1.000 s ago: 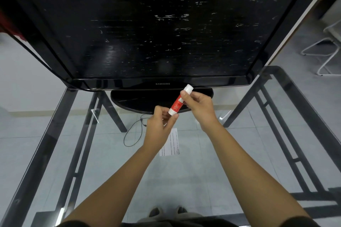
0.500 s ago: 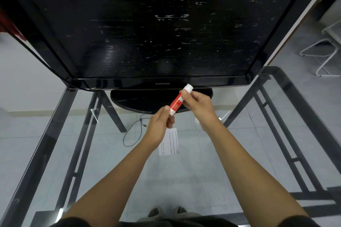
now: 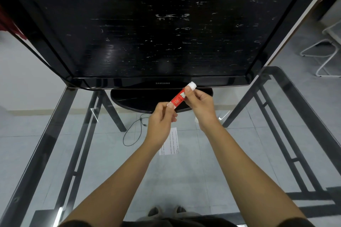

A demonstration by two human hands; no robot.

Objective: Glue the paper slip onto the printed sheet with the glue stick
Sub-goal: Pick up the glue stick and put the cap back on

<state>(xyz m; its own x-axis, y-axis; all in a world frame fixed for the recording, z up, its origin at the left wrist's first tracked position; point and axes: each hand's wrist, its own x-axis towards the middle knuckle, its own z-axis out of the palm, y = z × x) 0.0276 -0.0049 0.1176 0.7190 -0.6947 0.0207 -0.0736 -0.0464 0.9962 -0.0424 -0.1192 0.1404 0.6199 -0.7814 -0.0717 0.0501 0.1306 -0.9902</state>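
A large black flat-screen television [image 3: 166, 24] with a scuffed, streaked screen and an oval black base stands at the far side of a clear glass table on a dark metal frame [image 3: 287, 116], through which pale grey floor tiles and a thin black cable [image 3: 132, 134] show. Two bare forearms reach out over the glass from the bottom edge. The right hand [image 3: 200, 105] grips the upper half of a red glue stick with white ends [image 3: 180, 96], thumb and fingers closed around the barrel just below its white top. The left hand [image 3: 162, 120] pinches the stick's lower white end between thumb and fingertips. The stick is held tilted in the air above the table, in front of the television's base, its top end toward the upper right. A small white printed paper sheet [image 3: 171, 142] lies flat on the glass below the left wrist, partly hidden by it. Whether the separate slip is among what shows cannot be told.
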